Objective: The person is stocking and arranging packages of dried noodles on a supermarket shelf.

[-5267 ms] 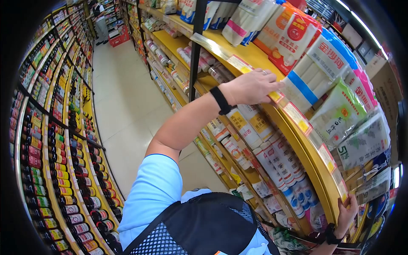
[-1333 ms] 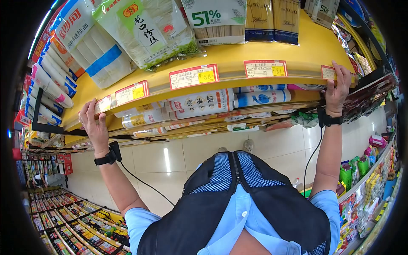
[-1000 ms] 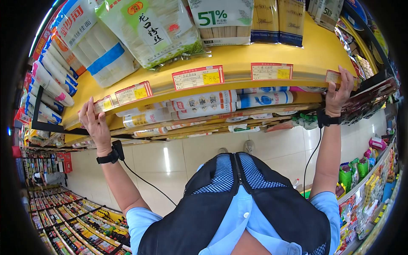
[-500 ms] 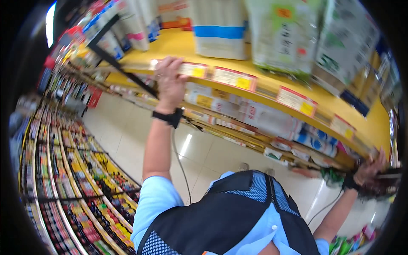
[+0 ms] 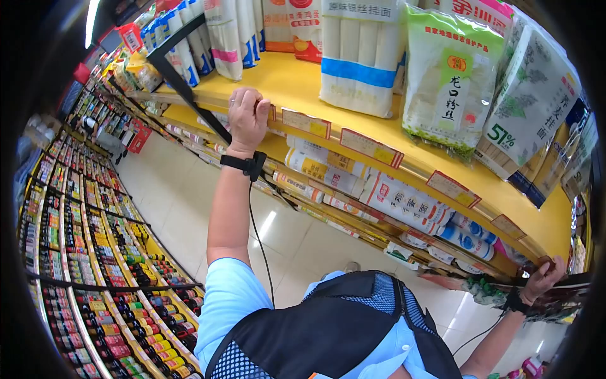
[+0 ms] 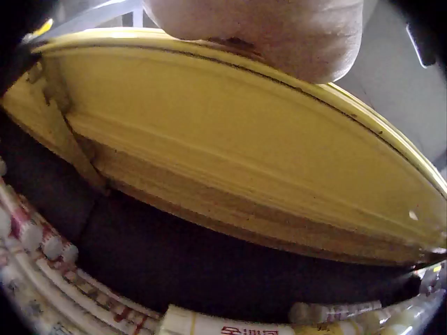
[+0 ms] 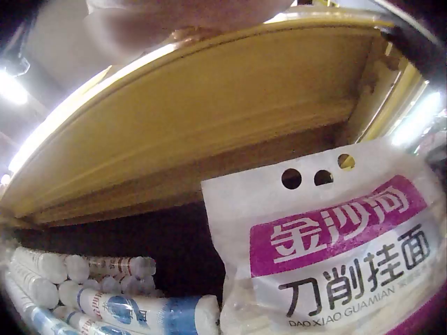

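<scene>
My left hand (image 5: 248, 123) holds the front edge of a yellow shelf (image 5: 416, 142), fingers bent over the lip, just right of a black upright post (image 5: 183, 66). At the shelf's far right end my right hand (image 5: 544, 278) grips the same edge. Both wrist views look under the shelf, with part of the left hand (image 6: 279, 31) and right hand (image 7: 188, 21) over its lip. On top stand a noodle pack with a blue band (image 5: 358, 69), a green-and-clear vermicelli bag (image 5: 451, 82) and a buckwheat noodle pack marked 51% (image 5: 527, 104).
Price tags (image 5: 371, 147) line the shelf front. Below lie rolled noodle packs (image 5: 404, 202); a bag with a purple label (image 7: 335, 230) stands under the right end. Left across the tiled aisle (image 5: 170, 208) are racks of bottles (image 5: 120, 322). A red crate (image 5: 140, 136) sits farther off.
The head view turned from the aisle to face the shelf, then swung back left. Both hands stay at the shelf's front edge; the left fingers now look more bent.
</scene>
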Motion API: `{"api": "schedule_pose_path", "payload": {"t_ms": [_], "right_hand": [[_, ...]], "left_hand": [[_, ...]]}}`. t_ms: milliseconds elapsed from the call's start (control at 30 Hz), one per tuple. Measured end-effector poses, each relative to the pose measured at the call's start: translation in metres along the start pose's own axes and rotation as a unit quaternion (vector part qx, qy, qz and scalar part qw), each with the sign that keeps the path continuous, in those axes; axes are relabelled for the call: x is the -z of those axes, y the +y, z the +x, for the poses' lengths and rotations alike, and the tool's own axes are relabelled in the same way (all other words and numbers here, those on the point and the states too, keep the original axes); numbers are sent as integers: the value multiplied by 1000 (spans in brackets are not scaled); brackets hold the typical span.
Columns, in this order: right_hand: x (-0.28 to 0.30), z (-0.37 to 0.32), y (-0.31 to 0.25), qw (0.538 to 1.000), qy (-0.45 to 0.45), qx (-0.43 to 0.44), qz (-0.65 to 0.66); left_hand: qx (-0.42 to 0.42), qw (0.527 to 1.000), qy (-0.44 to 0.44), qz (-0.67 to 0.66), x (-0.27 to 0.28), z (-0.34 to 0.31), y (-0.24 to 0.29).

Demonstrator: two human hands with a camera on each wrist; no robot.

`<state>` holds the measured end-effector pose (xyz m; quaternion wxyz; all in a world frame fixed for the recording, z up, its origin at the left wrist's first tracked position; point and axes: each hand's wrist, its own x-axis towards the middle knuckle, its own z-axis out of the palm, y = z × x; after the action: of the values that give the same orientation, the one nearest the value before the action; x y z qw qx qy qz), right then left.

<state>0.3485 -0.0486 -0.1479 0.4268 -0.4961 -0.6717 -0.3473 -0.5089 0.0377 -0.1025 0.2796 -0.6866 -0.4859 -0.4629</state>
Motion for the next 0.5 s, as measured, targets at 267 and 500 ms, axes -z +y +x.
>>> {"api": "schedule_pose_path", "payload": {"t_ms": [267, 500], "right_hand": [[25, 2, -53, 992, 60, -72, -86], [3, 45, -70, 997, 25, -50, -48]], "left_hand": [[-101, 990, 33, 90, -51, -26, -48], [-104, 957, -8, 269, -7, -29, -31]]}}
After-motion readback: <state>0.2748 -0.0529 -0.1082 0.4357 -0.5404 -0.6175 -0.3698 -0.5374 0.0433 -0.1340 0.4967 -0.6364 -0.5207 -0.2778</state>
